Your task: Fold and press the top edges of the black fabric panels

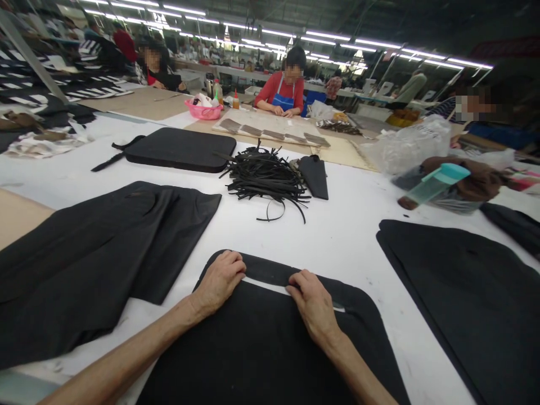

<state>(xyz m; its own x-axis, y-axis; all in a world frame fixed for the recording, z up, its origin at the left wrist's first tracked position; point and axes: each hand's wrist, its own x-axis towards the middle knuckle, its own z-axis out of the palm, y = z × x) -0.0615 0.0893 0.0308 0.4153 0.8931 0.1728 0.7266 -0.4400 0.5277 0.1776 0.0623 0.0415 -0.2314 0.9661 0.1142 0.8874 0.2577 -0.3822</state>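
Note:
A black fabric panel (pixel 261 343) with rounded corners lies flat on the white table before me. A long slit runs across its upper part, and white shows through it. My left hand (pixel 223 278) has its fingers curled down on the panel at the slit's left end. Farther right, my right hand (pixel 310 298) pinches the panel at the slit's edge, thumb and fingers together. The slit's right end shows white again past my right hand. Beyond the panel lies a heap of thin black strips (pixel 265 177), with a small black piece (pixel 313 176) beside it.
Large black pieces (pixel 101 253) lie at left, and more black panels (pixel 468 304) at right. A black padded stack (pixel 181 149) sits behind. At the right back are a teal-lidded bottle (pixel 436 183) and a plastic bag (pixel 413 143). A person in red (pixel 282 93) works opposite, near a pink basket (pixel 203 109).

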